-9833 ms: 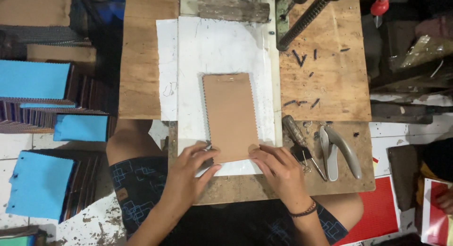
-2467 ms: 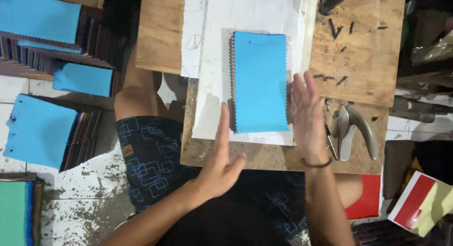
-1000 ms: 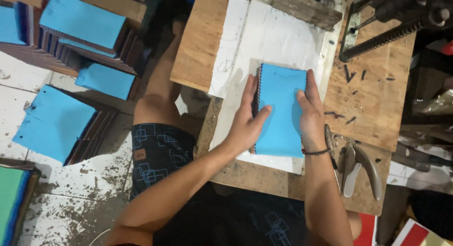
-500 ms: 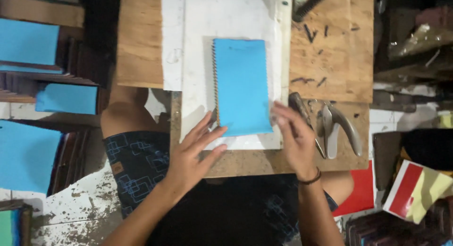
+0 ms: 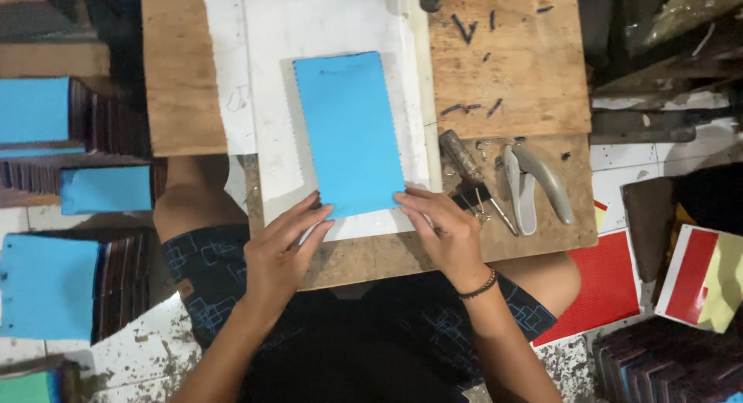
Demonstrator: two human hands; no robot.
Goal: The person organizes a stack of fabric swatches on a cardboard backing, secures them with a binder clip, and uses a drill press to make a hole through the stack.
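Head view: a blue rectangular spiral-bound notebook (image 5: pixel 350 132) lies mid-frame on white paper sheets (image 5: pixel 325 24) atop the wooden tabletop (image 5: pixel 511 63), open paper around it. The left hand (image 5: pixel 280 252) and right hand (image 5: pixel 445 231) rest spread fingers on its lower corners, gripping nothing. Grey-handled pliers (image 5: pixel 534 186) lie right.

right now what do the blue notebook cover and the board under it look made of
Blue notebook: the cover looks like matte card or thick paper, flat and glare-free, though coated card is possible. Board: looks like bare plywood, with visible grain, scuffs and a rough unpainted surface.
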